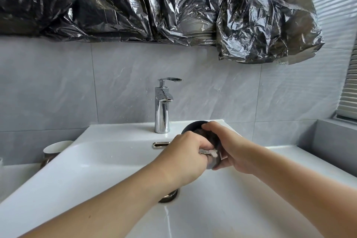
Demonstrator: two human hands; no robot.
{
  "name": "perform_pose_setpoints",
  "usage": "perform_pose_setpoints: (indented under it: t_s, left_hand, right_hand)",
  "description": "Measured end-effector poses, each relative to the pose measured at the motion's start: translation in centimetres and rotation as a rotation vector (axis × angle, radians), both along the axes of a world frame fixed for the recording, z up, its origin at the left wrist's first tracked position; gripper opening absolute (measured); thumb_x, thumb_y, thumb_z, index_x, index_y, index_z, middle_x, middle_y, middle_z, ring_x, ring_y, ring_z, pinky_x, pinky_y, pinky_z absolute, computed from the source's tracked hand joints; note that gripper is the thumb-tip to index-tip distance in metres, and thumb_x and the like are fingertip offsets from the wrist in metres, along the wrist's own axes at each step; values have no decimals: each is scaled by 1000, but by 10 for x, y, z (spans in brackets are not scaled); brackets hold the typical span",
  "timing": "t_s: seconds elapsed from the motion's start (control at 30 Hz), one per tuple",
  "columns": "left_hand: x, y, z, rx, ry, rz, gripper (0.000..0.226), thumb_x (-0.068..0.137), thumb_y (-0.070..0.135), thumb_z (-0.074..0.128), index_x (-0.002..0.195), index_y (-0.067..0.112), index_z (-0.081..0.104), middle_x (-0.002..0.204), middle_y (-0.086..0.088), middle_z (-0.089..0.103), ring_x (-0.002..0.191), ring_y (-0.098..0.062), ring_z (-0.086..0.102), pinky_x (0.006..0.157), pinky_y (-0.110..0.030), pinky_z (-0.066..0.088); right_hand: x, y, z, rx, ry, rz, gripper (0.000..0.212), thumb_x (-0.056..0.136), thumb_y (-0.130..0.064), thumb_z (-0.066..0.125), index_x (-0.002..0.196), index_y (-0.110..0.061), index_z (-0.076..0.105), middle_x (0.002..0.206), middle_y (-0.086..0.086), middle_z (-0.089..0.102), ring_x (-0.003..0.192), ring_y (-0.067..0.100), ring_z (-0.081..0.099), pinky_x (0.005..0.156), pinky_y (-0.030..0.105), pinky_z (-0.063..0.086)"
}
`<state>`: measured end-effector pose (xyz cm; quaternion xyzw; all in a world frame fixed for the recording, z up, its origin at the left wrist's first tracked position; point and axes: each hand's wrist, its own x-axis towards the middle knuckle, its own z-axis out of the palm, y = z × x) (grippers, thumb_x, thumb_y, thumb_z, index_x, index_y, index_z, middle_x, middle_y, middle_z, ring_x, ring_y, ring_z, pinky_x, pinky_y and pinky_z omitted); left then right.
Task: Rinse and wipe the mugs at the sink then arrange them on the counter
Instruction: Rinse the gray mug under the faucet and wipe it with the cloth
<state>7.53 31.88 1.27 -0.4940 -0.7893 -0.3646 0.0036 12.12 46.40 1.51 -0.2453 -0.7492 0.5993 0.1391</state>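
A dark mug (195,126) is held over the white sink basin (108,164), just right of the chrome faucet (162,109). My right hand (229,147) grips the mug around its side, fingers curled over the rim. My left hand (185,155) pinches a small whitish cloth or tissue (213,153) against the mug's lower wall. Most of the mug is hidden behind both hands. A second, white mug (56,148) stands on the counter to the left of the basin, partly hidden by the sink's edge.
The sink drain (170,196) shows below my left forearm. A chrome overflow slot (161,144) sits under the faucet. Crumpled black plastic sheeting (173,6) hangs above the grey tiled wall. A grey ledge and window blinds (349,87) lie at the right.
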Motion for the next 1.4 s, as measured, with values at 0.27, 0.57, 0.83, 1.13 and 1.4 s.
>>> perform_pose_setpoints:
  t_s: [0.27, 0.57, 0.83, 1.13, 1.4]
  left_hand:
    - [-21, -16, 37, 204, 113, 285, 22, 94, 11, 46, 83, 25, 59, 76, 5, 59, 73, -22, 55, 64, -30, 42]
    - [-30, -10, 22, 265, -312, 176, 66, 64, 66, 68, 110, 25, 46, 117, -4, 52, 95, -17, 58, 78, -32, 49]
    - [-34, -11, 14, 192, -49, 122, 10, 91, 27, 61, 92, 24, 51, 85, 4, 61, 79, -18, 59, 70, -35, 50]
    - [-47, -35, 32, 308, 184, 554, 29, 86, 7, 38, 99, 31, 48, 85, -6, 62, 71, -35, 59, 62, -40, 50]
    - [-30, -19, 22, 180, -191, 79, 41, 91, 5, 42, 114, 31, 64, 59, 17, 60, 52, -2, 51, 48, -14, 37]
  right_hand:
    - [0, 14, 5, -121, 22, -96, 40, 84, -51, 60, 114, -26, 65, 105, 8, 74, 87, 29, 72, 73, 48, 60]
    - [-1, 16, 7, -323, -35, 24, 56, 81, -51, 55, 115, -8, 69, 112, 19, 71, 93, 39, 72, 85, 54, 56]
    - [7, 24, 17, -287, -34, 59, 50, 88, -53, 48, 96, -11, 75, 103, 18, 76, 85, 33, 73, 88, 49, 56]
    - [12, 37, 13, -260, 15, -76, 56, 85, -52, 60, 122, -11, 62, 103, 19, 67, 85, 37, 68, 73, 49, 58]
    - [16, 36, 13, -206, -95, 174, 55, 81, -53, 57, 118, -13, 67, 106, 23, 71, 92, 44, 66, 83, 54, 54]
